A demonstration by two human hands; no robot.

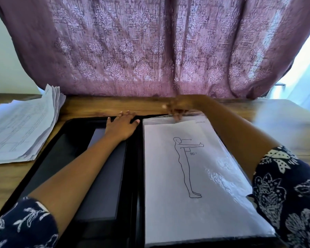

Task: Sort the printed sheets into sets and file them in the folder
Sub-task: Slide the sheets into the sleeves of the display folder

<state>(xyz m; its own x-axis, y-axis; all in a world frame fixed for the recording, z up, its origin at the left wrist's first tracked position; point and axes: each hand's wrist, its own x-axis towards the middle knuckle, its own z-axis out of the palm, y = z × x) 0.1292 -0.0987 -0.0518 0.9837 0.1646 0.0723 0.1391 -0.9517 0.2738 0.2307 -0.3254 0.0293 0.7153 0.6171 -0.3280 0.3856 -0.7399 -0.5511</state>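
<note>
The left hand (123,125) lies flat, fingers straight, on the left inner cover of the open black folder (61,149). Just right of it, the blurred right hand (177,107) curls its fingers over the top edge of a clear plastic sleeve (227,169) holding a sheet (168,176) with a standing figure drawn on it. Well left of the left hand, a stack of printed sheets (21,127) rests on the wooden table (97,104).

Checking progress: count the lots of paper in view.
2. A stack on the table left of the folder; a figure sheet in the clear sleeve on the folder's right half. More sheets may hide under it.
</note>
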